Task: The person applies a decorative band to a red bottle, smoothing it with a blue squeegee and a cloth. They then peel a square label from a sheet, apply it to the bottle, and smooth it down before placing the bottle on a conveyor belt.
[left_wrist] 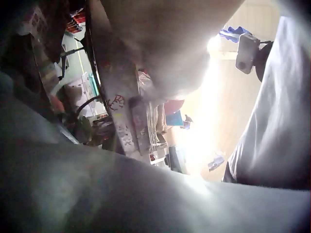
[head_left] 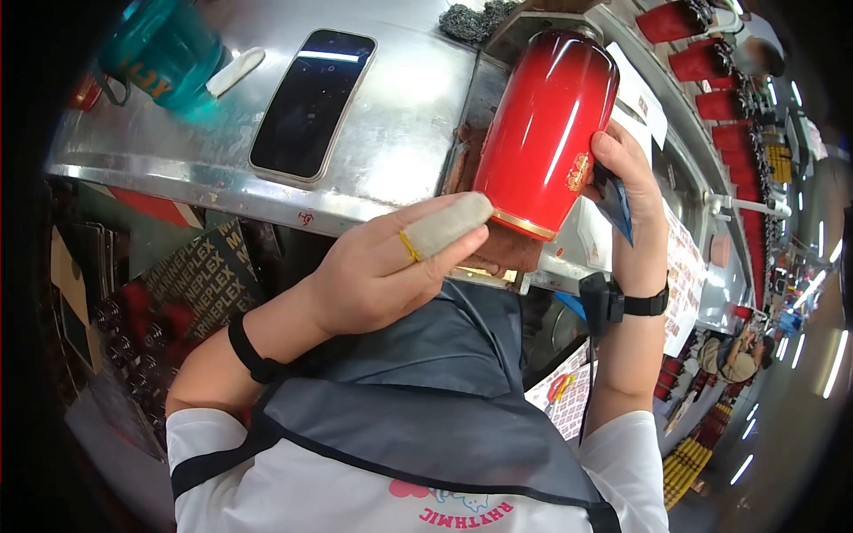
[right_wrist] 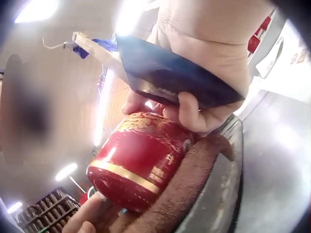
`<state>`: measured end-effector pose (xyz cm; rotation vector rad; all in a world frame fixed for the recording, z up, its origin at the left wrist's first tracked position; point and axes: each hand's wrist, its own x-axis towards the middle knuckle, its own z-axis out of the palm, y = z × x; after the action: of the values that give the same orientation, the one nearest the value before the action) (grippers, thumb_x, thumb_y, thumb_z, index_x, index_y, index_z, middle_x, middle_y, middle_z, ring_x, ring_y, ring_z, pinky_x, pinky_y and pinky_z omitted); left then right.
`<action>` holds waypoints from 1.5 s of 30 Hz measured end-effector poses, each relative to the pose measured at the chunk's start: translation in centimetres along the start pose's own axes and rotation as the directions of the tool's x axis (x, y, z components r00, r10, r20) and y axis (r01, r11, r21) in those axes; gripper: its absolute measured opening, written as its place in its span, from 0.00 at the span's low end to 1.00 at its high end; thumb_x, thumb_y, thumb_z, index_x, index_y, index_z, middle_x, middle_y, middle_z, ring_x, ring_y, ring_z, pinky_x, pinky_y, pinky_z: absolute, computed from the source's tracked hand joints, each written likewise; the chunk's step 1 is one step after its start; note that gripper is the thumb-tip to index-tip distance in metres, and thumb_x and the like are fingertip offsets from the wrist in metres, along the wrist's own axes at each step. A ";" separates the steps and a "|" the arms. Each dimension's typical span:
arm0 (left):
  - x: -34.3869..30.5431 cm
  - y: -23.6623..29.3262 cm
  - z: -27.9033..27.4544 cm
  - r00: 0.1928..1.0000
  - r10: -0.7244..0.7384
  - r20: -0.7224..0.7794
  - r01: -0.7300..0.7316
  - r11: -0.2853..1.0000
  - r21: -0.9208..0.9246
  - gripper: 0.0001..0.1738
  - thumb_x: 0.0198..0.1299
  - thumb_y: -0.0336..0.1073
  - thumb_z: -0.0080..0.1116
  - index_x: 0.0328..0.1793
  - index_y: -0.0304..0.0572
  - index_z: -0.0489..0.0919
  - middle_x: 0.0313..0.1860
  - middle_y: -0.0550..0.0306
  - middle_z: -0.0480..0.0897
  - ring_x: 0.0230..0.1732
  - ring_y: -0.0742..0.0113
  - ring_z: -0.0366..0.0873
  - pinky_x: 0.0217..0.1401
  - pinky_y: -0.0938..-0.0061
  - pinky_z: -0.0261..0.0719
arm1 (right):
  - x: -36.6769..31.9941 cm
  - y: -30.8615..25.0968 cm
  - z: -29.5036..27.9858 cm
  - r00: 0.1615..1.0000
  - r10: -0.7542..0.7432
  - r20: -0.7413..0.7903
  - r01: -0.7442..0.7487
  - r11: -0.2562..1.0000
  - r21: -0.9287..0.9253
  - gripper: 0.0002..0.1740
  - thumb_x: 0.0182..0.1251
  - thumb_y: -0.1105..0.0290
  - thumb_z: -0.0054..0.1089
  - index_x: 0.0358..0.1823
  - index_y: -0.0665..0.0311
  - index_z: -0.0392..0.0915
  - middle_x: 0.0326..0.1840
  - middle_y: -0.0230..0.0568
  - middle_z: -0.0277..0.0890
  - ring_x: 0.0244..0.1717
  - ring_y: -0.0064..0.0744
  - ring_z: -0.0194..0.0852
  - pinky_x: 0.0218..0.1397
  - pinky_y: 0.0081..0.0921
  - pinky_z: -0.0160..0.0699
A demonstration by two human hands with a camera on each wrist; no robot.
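Note:
A glossy red bottle [head_left: 551, 124] with a gold band, gold lettering and a metal neck lies tilted on a brown cloth [head_left: 511, 249]. My left hand [head_left: 382, 258] is at its base, the straight fingers touching the banded end. A whitish cover tied with a yellow band wraps one finger. On the bottle's other side is my right hand [head_left: 631, 164], its thumb against the red wall near a gold emblem. That hand also grips a thin dark blue flat piece [right_wrist: 170, 73], fingers curled over its edge in the right wrist view. The left wrist view is mostly blurred.
A phone [head_left: 313, 105] lies on the metal bench [head_left: 400, 133], with a teal jug [head_left: 169, 53] and a white roll [head_left: 235, 73] farther left. Dark steel wool [head_left: 475, 22] sits at the back. Several red bottles [head_left: 720, 104] line the right side.

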<state>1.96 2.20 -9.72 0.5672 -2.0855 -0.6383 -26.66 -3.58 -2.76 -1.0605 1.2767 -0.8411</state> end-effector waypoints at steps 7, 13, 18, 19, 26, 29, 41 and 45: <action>2.1 -0.1 0.0 0.966 0.257 0.039 -0.260 0.950 0.171 0.21 0.48 0.23 0.66 0.52 0.37 0.87 0.59 0.44 0.82 0.60 0.52 0.83 0.61 0.64 0.86 | -1.0 -2.4 1.6 0.996 0.044 -0.079 -0.054 0.989 -0.139 0.29 0.60 0.55 0.76 0.52 0.70 0.79 0.34 0.33 0.81 0.27 0.13 0.74 0.28 0.13 0.71; 2.8 0.4 0.2 0.934 0.352 0.059 -0.355 0.898 0.261 0.22 0.46 0.26 0.67 0.52 0.39 0.88 0.57 0.45 0.83 0.58 0.54 0.83 0.59 0.66 0.86 | -1.1 -2.4 2.7 0.989 -0.074 -0.126 0.049 0.979 -0.198 0.34 0.59 0.54 0.78 0.55 0.75 0.77 0.47 0.46 0.85 0.47 0.28 0.85 0.53 0.24 0.83; 2.0 0.8 0.0 0.958 0.279 0.073 -0.286 0.895 0.343 0.22 0.45 0.25 0.67 0.51 0.38 0.89 0.57 0.45 0.83 0.60 0.54 0.82 0.59 0.66 0.87 | -1.4 -2.2 3.2 0.988 -0.098 -0.122 0.075 0.980 -0.183 0.36 0.58 0.52 0.78 0.56 0.77 0.77 0.46 0.47 0.85 0.45 0.28 0.85 0.52 0.23 0.83; 2.2 0.9 0.0 0.958 0.277 0.069 -0.284 0.898 0.337 0.22 0.45 0.24 0.66 0.51 0.38 0.89 0.57 0.45 0.83 0.60 0.54 0.82 0.59 0.66 0.87 | -1.3 -2.0 3.0 0.985 -0.123 -0.120 0.096 0.974 -0.207 0.38 0.57 0.51 0.78 0.56 0.77 0.76 0.46 0.48 0.85 0.45 0.29 0.86 0.51 0.23 0.83; 4.2 1.5 0.9 0.915 0.380 0.135 -0.403 0.842 0.360 0.23 0.47 0.25 0.67 0.53 0.41 0.89 0.58 0.53 0.83 0.60 0.57 0.79 0.58 0.65 0.87 | -0.8 -1.0 2.4 0.980 -0.180 -0.089 0.161 0.970 -0.183 0.36 0.60 0.51 0.76 0.57 0.76 0.77 0.47 0.46 0.85 0.44 0.26 0.86 0.51 0.22 0.84; 4.3 2.0 2.0 0.924 0.363 0.122 -0.379 0.824 0.421 0.23 0.46 0.27 0.68 0.53 0.42 0.89 0.59 0.55 0.82 0.60 0.57 0.78 0.57 0.65 0.87 | -1.1 -1.3 2.5 0.979 -0.185 -0.085 0.165 0.965 -0.202 0.32 0.64 0.53 0.73 0.57 0.73 0.78 0.49 0.43 0.85 0.44 0.23 0.85 0.51 0.20 0.83; 3.6 2.3 0.8 0.952 0.254 0.174 -0.305 0.850 0.430 0.25 0.43 0.27 0.68 0.53 0.44 0.90 0.56 0.52 0.81 0.59 0.55 0.79 0.54 0.65 0.87 | -0.5 -0.2 1.9 0.972 -0.221 -0.083 0.192 0.944 -0.270 0.40 0.56 0.49 0.78 0.60 0.73 0.76 0.51 0.52 0.85 0.48 0.35 0.88 0.55 0.28 0.87; 4.5 2.4 2.3 0.930 0.314 0.193 -0.369 0.783 0.501 0.23 0.45 0.27 0.69 0.51 0.49 0.90 0.47 0.59 0.78 0.58 0.58 0.77 0.52 0.65 0.86 | -0.1 0.3 1.8 0.965 -0.242 -0.099 0.197 0.921 -0.335 0.40 0.56 0.48 0.79 0.59 0.74 0.77 0.49 0.54 0.86 0.46 0.37 0.89 0.53 0.29 0.88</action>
<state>-2.77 1.90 -6.66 0.4373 -2.3877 0.1438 -24.95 -3.18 -3.06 -1.4493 1.4653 -0.9065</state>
